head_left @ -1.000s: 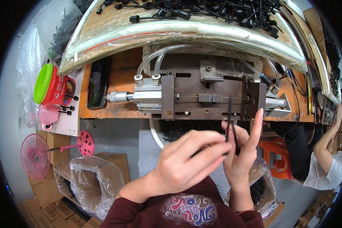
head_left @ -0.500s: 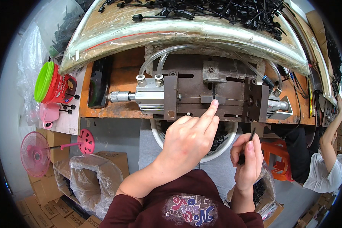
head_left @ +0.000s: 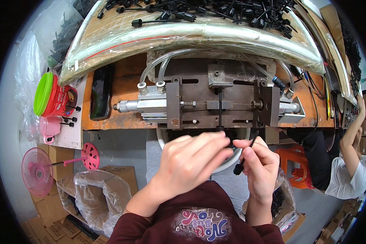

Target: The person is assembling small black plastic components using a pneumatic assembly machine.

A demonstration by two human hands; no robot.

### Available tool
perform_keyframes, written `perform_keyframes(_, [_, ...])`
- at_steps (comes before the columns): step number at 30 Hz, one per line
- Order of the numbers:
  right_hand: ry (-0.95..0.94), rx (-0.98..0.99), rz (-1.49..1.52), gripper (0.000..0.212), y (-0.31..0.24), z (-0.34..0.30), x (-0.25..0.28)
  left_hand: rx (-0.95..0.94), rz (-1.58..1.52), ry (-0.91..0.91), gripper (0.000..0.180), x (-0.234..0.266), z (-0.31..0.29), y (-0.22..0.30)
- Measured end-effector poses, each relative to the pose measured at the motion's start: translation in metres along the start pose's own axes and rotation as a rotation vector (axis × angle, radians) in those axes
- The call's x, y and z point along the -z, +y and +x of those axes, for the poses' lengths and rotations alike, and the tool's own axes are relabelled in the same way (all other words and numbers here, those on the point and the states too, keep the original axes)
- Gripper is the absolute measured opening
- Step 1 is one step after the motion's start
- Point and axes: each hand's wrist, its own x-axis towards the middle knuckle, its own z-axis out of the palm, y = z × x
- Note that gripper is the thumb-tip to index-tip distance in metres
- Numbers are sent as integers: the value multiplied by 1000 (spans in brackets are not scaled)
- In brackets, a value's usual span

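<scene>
A slim black plastic rod (head_left: 220,99) lies front to back across the small grey block (head_left: 212,105) in the middle of a brown metal fixture (head_left: 199,79). Its near end juts past the fixture's front edge. My left hand (head_left: 193,158) is just below that end, fingers stretched to the right, the index fingertip at or very near it; whether they touch, I cannot tell. Between thumb and fingers, my right hand (head_left: 261,164) pinches another black plastic rod with a toothed head (head_left: 239,168). Its head points down and left, its thin tip up.
Silver air cylinders (head_left: 152,105) with clear hoses flank the fixture. Behind it, a plastic-wrapped tray (head_left: 191,34) bears many black rods. Under the bench edge is a white tub (head_left: 162,138). A pink fan (head_left: 37,166) and lined box (head_left: 95,195) are left; a person's arm (head_left: 351,122) is far right.
My left hand has drawn back from the block toward me, exposing the rod there. My right hand has moved slightly left and tilted its rod, so the toothed head shows.
</scene>
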Motion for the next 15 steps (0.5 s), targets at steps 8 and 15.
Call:
perform_keyframes(8, [-73,-44,278,16,6,4,-5,-123,-222,-82,31,3,-15,15])
perform_keyframes(15, [68,52,116,21,11,2,-6,-38,92,5,30,-2,-8,9])
